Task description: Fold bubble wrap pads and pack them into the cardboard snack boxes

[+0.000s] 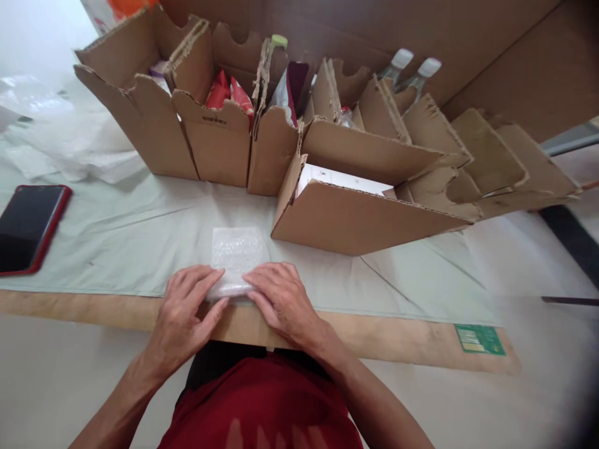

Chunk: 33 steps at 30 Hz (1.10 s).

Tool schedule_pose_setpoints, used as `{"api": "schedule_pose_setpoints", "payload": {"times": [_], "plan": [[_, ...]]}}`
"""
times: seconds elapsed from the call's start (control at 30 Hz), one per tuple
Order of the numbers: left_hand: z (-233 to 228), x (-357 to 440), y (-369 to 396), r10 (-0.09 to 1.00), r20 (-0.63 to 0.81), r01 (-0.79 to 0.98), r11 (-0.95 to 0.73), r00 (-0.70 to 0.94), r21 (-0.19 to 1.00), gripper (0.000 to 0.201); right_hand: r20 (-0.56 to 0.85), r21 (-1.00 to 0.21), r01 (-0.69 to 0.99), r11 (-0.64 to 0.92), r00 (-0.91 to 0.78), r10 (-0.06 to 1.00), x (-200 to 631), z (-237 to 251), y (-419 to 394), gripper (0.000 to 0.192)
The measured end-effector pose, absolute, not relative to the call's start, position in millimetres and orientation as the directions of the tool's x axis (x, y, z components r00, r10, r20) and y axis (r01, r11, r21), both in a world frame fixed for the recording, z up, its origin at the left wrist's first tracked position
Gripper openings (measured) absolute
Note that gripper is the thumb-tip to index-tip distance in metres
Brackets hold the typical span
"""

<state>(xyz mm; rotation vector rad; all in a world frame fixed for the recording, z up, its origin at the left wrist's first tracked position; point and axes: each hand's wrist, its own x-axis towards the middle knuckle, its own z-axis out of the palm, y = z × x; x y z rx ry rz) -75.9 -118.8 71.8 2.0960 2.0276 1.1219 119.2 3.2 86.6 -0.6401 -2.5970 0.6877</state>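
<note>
A small piece of clear bubble wrap (238, 249) lies on the cloth near the table's front edge, its near end folded or rolled into a thicker band. My left hand (189, 305) grips the left end of that band between thumb and fingers. On the right end, my right hand (281, 299) does the same, fingers on top and thumb at the near side. Whether anything is wrapped inside the band I cannot tell.
Cardboard compartments (219, 149) stand behind, holding red packets (229, 93), bottles (400, 62) and a white box (344, 178). A phone in a red case (30, 227) lies at left, with crumpled wrap (79, 137) behind it. A green sticker (480, 340) marks the wooden edge.
</note>
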Motion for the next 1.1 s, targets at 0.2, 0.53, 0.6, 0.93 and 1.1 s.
{"api": "schedule_pose_setpoints", "payload": {"times": [0.2,0.53,0.6,0.93,1.1], "plan": [[72.6,-81.1,-112.1,0.887,0.419,0.844,-0.068,-0.193,0.532,0.036,0.217,-0.558,0.377,0.739,-0.793,0.569,125.3,96.3,-3.9,0.028],[68.9,-67.1,-120.0,0.717,0.263,0.53,0.172,-0.646,0.831,0.04,0.098,-0.463,0.441,0.769,-0.836,0.539,89.7,97.7,19.1,0.022],[72.3,-53.0,-132.6,0.716,0.046,0.264,0.196,-0.697,0.944,0.042,0.118,-0.63,0.438,0.641,-0.762,0.637,93.5,96.9,18.2,0.022],[84.1,-19.8,-116.1,0.837,-0.037,0.241,0.2,-0.546,0.95,0.037,0.048,-0.931,0.246,0.271,-0.651,0.758,139.8,104.8,-17.6,0.037],[82.8,-25.7,-107.6,0.948,0.284,0.574,-0.155,-0.141,0.804,0.021,-0.022,-0.933,0.227,0.28,-0.811,0.584,181.5,134.1,-1.4,0.09]]}}
